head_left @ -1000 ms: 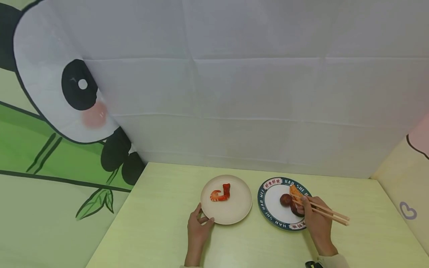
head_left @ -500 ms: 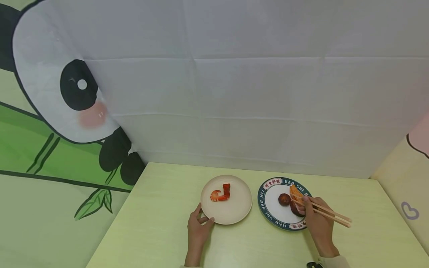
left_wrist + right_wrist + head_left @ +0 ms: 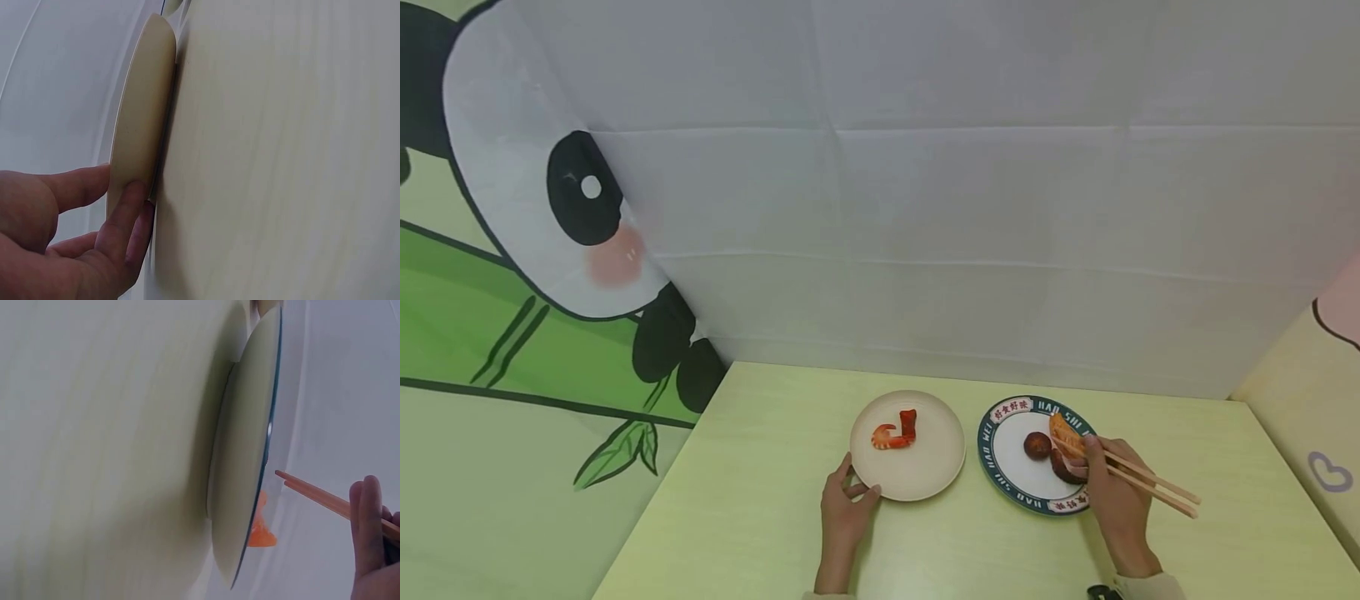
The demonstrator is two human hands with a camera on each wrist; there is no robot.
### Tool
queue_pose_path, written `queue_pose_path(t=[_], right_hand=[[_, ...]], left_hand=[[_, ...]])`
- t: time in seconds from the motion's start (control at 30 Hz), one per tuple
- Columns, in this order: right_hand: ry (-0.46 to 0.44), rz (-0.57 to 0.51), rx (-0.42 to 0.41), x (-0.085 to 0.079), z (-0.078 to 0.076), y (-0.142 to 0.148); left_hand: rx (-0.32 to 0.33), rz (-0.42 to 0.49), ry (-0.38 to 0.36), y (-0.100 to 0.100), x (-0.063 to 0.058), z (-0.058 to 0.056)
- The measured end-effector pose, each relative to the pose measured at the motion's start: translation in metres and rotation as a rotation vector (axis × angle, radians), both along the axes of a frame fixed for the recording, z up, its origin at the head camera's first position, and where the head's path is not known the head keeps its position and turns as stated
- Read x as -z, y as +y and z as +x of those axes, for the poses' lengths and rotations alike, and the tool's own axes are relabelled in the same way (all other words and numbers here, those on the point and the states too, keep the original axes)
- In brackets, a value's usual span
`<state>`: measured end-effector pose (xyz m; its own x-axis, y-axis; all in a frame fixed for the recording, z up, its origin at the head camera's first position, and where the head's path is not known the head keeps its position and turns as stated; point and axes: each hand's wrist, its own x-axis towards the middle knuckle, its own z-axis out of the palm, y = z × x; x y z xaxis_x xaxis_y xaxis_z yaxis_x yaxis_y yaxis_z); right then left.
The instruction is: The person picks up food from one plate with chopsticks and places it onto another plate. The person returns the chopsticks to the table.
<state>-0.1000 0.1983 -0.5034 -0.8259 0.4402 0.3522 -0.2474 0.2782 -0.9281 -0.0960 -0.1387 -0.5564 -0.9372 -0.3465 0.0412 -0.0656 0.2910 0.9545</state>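
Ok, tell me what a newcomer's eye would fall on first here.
Probably the big cartoon panda at the left of the head view. Next, perhaps, the right hand holding chopsticks over the dark-rimmed, lettered plate. Left of that, the left hand grips the edge of a cream plate bearing a curled, shrimp-like piece.

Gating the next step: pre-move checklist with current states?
Round beige plate held at its rim by left grip: ok.
Pale wooden chopsticks held in right grip: ok.
White plate with dark-green rim resting on pale yellow table: ok.
Food caught between chopstick tips: cannot tell; round brown piece and orange piece lie near them.
Bare room on beige plate beside orange-red shrimp: ok.
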Motion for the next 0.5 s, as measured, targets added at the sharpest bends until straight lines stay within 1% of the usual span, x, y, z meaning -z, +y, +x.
queue_pose_path(t=[0.07,0.2,0.27,0.37,0.5], right_hand=[[-0.011,-0.002,0.009,-0.002,0.0,-0.002],[0.0,-0.002,0.007,-0.006,0.002,-0.006],[0.005,-0.011,-0.005,-0.009,0.003,-0.009],[0.006,0.005,-0.016,-0.012,0.004,-0.014],[0.024,-0.011,-0.057,-0.014,0.005,-0.021]], left_hand=[[0.002,-0.002,-0.001,0.0,-0.001,0.0],[-0.004,-0.008,-0.011,0.001,-0.003,0.001],[-0.007,-0.014,-0.017,0.002,-0.004,0.001],[-0.012,-0.025,-0.025,0.002,-0.005,0.001],[-0.016,-0.035,-0.037,0.002,-0.006,0.001]])
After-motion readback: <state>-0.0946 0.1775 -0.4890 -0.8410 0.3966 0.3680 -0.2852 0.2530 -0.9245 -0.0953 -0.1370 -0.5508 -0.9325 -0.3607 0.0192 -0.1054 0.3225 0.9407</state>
